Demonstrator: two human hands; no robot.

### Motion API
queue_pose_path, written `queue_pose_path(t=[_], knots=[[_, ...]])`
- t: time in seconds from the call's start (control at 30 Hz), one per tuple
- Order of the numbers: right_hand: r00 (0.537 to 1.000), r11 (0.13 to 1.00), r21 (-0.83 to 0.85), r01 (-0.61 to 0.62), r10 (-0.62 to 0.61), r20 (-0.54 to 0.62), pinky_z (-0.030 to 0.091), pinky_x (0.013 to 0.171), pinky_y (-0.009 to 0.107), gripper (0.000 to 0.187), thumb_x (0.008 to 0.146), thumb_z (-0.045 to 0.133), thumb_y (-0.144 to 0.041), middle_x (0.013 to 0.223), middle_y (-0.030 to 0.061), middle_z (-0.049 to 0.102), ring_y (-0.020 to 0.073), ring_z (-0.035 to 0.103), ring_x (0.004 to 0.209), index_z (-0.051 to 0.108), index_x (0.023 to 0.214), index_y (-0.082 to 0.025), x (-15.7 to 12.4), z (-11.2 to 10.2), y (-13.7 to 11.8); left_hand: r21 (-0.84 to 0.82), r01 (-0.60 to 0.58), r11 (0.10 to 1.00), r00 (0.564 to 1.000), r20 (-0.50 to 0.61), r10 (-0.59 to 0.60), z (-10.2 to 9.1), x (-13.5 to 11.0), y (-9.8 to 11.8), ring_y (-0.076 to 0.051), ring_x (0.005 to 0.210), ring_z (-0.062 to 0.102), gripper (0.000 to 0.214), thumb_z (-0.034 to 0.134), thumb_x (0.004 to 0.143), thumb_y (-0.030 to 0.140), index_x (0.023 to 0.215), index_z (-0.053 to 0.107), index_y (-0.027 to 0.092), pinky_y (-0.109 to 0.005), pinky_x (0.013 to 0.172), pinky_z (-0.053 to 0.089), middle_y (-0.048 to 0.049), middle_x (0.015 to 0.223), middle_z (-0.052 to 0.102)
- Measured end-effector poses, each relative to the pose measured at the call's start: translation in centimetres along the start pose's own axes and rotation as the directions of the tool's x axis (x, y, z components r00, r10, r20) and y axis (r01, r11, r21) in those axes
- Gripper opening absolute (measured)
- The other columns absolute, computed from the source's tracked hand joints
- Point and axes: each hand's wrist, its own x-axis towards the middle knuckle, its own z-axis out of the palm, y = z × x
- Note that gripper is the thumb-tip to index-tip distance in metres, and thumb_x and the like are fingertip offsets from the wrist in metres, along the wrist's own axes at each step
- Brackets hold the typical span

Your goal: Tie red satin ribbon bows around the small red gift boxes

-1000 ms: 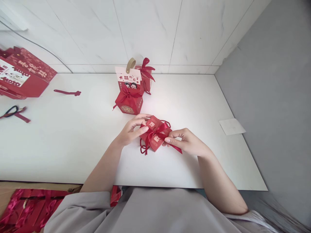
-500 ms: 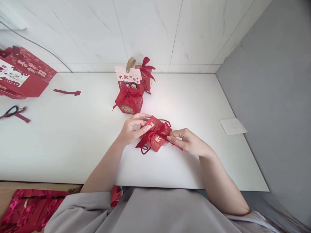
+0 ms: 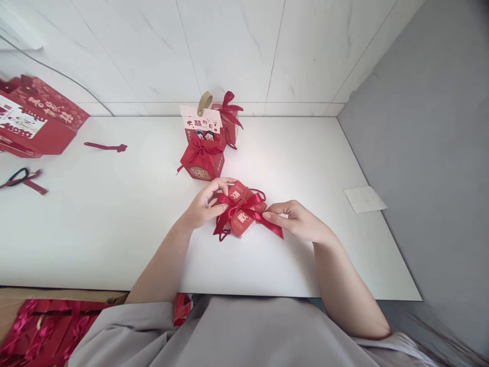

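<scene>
A flat red gift box (image 3: 241, 223) with gold lettering sits on the white table, with a red satin ribbon (image 3: 241, 206) tied in a bow across its top. Red twisted cords show at two of its corners. My left hand (image 3: 208, 205) is at the box's left side, thumb and fingers closed on the left loop of the bow. On the right, my right hand (image 3: 296, 220) has thumb and forefinger together at the ribbon's right tail by the box edge. Its other fingers are mostly hidden.
Behind the box stand a red gift box with a bow (image 3: 202, 159) and another bowed box (image 3: 229, 120). Red gift bags (image 3: 57, 122), a red strap (image 3: 105, 147) and dark cords (image 3: 25, 177) lie left. White paper (image 3: 364, 199) lies right; a carton of red boxes (image 3: 46, 326) stands lower left.
My left fingers have moved from the box top onto the bow's left loop, which now stands wider. The right ribbon tail lies flatter and more spread. My right hand has barely moved.
</scene>
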Motion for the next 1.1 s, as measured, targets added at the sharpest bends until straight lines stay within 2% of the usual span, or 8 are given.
queue_pose_path(t=[0.13, 0.23, 0.3, 0.43, 0.53, 0.7, 0.93, 1.1], knots=[[0.989, 0.999, -0.039, -0.037, 0.032, -0.141, 0.037, 0.062, 0.028, 0.048, 0.094, 0.052, -0.056, 0.062, -0.0003, 0.057, 0.0132, 0.047, 0.061, 0.066, 0.066, -0.019, -0.1, -0.5, 0.1, 0.032, -0.036, 0.999, 0.99, -0.137, 0.04, -0.8, -0.3, 0.2, -0.022, 0.11, 0.06, 0.039, 0.06, 0.076, 0.019, 0.113, 0.05, 0.023, -0.033, 0.084, 0.05, -0.0085, 0.127, 0.056], [0.934, 0.999, -0.026, 0.021, -0.028, -0.355, 0.041, 0.069, 0.03, 0.041, 0.093, 0.055, -0.055, 0.074, 0.0015, 0.063, 0.0159, 0.055, 0.072, 0.064, 0.073, -0.02, 0.2, -0.4, 0.3, 0.237, 0.031, 0.971, 0.963, -0.268, 0.035, -1.9, -0.8, 1.1, -0.017, 0.086, 0.06, 0.011, 0.06, 0.082, 0.026, 0.091, 0.058, 0.019, -0.028, 0.073, 0.046, -0.004, 0.094, 0.062], [0.89, 0.994, -0.043, 0.105, -0.113, -0.442, 0.043, 0.075, 0.03, 0.031, 0.093, 0.057, -0.052, 0.09, 0.0029, 0.065, 0.0182, 0.059, 0.085, 0.065, 0.084, -0.023, 0.6, -0.1, 0.4, 0.299, 0.188, 0.936, 0.962, -0.247, -0.114, -2.6, -1.2, 1.7, -0.017, 0.075, 0.06, 0.027, 0.054, 0.09, 0.037, 0.072, 0.06, 0.017, -0.028, 0.07, 0.045, -0.0035, 0.075, 0.062], [0.89, 0.964, -0.061, 0.258, -0.262, -0.372, 0.044, 0.095, 0.034, 0.024, 0.098, 0.052, -0.043, 0.127, 0.0049, 0.058, 0.0212, 0.053, 0.12, 0.065, 0.114, -0.03, 1.0, 0.9, 0.4, 0.403, 0.43, 0.808, 0.88, 0.012, -0.475, -3.3, -1.7, 2.0, -0.014, 0.056, 0.054, 0.049, 0.053, 0.09, 0.053, 0.06, 0.065, 0.016, -0.027, 0.054, 0.038, -0.0023, 0.057, 0.058], [0.919, 0.958, -0.016, 0.288, -0.281, -0.277, 0.046, 0.098, 0.036, 0.02, 0.098, 0.052, -0.04, 0.131, 0.0047, 0.057, 0.0209, 0.054, 0.121, 0.065, 0.111, -0.031, 1.1, 1.4, 0.3, 0.405, 0.409, 0.818, 0.854, 0.145, -0.499, -2.9, -1.6, 2.1, -0.01, 0.046, 0.042, 0.05, 0.06, 0.085, 0.055, 0.055, 0.062, 0.016, -0.026, 0.046, 0.028, 0.0007, 0.051, 0.05], [0.927, 0.967, -0.026, 0.254, -0.251, -0.278, 0.042, 0.104, 0.041, 0.023, 0.095, 0.059, -0.039, 0.129, 0.0046, 0.058, 0.0224, 0.056, 0.12, 0.061, 0.078, -0.023, 1.1, 1.5, 0.2, 0.207, 0.424, 0.882, 0.831, 0.297, -0.47, -1.8, -1.4, 2.7, -0.014, 0.06, 0.057, 0.042, 0.06, 0.086, 0.053, 0.071, 0.072, 0.015, -0.026, 0.056, 0.043, -0.0044, 0.07, 0.067], [0.93, 0.965, -0.095, 0.246, -0.263, -0.257, 0.032, 0.115, 0.046, 0.023, 0.095, 0.06, -0.036, 0.143, 0.0018, 0.051, 0.0253, 0.042, 0.138, 0.068, 0.077, -0.025, 0.8, 1.6, -0.2, 0.13, 0.476, 0.87, 0.874, 0.039, -0.484, -1.2, -1.5, 2.7, -0.013, 0.063, 0.057, 0.037, 0.074, 0.076, 0.049, 0.072, 0.054, 0.018, -0.025, 0.055, 0.045, 0.0014, 0.069, 0.058], [0.927, 0.95, -0.17, 0.262, -0.297, -0.231, 0.032, 0.115, 0.048, 0.025, 0.094, 0.059, -0.03, 0.15, -0.0001, 0.045, 0.0268, 0.036, 0.142, 0.065, 0.071, -0.023, 0.4, 1.8, -0.4, 0.166, 0.355, 0.92, 0.935, -0.06, -0.35, -0.9, -1.2, 2.5, -0.01, 0.061, 0.053, 0.039, 0.08, 0.07, 0.045, 0.075, 0.051, 0.019, -0.023, 0.055, 0.042, 0.0032, 0.075, 0.056]])
